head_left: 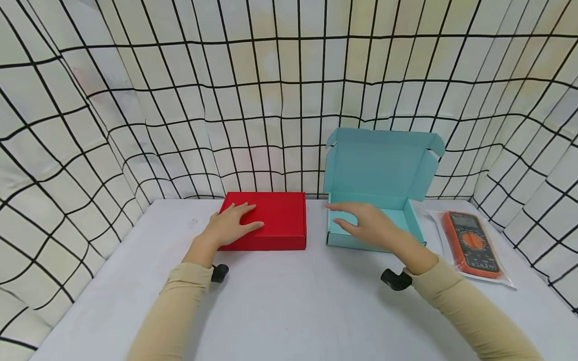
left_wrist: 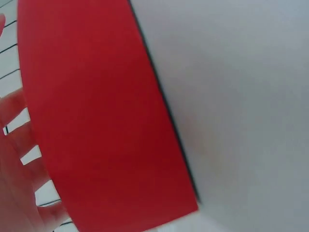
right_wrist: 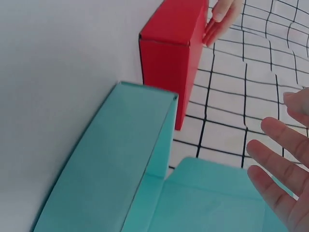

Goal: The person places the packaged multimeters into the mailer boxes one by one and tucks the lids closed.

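A closed red cardboard box point(head_left: 280, 215) lies flat on the table, left of centre. My left hand point(head_left: 232, 225) rests on its left part with fingers spread; the box's front face point(left_wrist: 106, 125) fills much of the left wrist view. To the right stands a light blue cardboard box point(head_left: 379, 163) with its lid raised upright and its inside bare. My right hand point(head_left: 368, 225) hovers over the front of that open box, fingers extended and apart, nothing in them. In the right wrist view the right-hand fingers point(right_wrist: 285, 145) are spread beside the blue box.
An orange and black multimeter point(head_left: 471, 243) in a clear plastic bag lies right of the blue box. White cloth walls with a black grid point(head_left: 280, 100) enclose the white table point(head_left: 293, 311) at the back and sides. A black wrist camera point(head_left: 396, 280) sits under the right wrist.
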The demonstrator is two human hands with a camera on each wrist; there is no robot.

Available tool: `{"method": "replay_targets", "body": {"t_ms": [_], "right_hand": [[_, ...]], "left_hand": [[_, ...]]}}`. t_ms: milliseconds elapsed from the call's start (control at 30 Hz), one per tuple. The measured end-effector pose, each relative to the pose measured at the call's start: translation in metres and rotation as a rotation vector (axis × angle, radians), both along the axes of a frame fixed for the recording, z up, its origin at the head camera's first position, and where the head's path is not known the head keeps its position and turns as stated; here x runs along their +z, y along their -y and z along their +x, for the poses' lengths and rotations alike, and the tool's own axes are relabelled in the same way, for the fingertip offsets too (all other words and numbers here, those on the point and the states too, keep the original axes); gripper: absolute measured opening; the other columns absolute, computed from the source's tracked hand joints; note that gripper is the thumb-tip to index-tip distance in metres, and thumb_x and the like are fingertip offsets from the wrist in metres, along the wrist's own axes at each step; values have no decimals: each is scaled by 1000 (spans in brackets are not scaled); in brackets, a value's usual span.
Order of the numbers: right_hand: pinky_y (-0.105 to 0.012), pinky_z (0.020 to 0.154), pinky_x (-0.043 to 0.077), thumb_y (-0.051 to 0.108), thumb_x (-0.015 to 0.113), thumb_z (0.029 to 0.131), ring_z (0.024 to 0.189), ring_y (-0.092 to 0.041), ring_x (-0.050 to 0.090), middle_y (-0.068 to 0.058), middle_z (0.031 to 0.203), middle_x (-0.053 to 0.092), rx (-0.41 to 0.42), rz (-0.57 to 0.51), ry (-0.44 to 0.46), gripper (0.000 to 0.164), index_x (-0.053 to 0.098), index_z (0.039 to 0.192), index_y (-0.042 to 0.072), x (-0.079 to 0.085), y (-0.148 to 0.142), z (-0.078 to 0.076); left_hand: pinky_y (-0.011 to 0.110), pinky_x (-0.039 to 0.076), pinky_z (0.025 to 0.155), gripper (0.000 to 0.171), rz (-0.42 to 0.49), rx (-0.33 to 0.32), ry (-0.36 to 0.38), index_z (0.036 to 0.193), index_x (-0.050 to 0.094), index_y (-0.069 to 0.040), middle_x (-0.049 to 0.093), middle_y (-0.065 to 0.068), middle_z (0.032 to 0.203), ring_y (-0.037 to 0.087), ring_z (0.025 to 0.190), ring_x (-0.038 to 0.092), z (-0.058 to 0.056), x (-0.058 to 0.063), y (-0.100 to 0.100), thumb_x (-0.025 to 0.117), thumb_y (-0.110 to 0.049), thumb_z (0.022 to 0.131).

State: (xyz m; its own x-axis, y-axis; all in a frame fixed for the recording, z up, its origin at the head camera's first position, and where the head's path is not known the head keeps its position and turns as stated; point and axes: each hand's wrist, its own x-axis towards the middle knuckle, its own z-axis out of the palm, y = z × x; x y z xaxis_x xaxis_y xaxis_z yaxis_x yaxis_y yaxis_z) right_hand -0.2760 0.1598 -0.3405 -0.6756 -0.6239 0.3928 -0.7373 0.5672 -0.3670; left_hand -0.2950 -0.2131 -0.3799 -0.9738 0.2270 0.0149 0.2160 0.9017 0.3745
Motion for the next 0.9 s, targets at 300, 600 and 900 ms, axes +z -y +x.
{"method": "replay_targets", "body": {"t_ms": [300, 600, 900], "right_hand": [[-54, 93, 54, 7, 69, 99, 119, -36, 65, -13, 133, 67, -77, -51, -44, 39, 64, 138, 4, 6, -39, 1], [-56, 89, 53, 9, 65, 102, 109, -38, 67, -16, 130, 68, -240, -134, -49, 40, 61, 141, 5, 4, -83, -2], [-18, 85, 49, 7, 64, 102, 106, -27, 67, -21, 127, 68, -343, -221, -108, 40, 59, 141, 1, 1, -115, 5]], "left_hand": [[64, 30, 114, 76, 75, 29, -43, 158, 41, -13, 43, 17, 157, 42, 143, 38, 2, 4, -23, 61, -54, 97], [55, 44, 107, 67, 269, 13, -118, 156, 45, -18, 54, 9, 148, 34, 135, 49, -2, 9, -61, 61, -50, 99], [47, 55, 94, 60, 382, -23, -141, 153, 49, -20, 63, 6, 134, 28, 121, 60, -6, 4, -101, 65, -42, 99]]}}
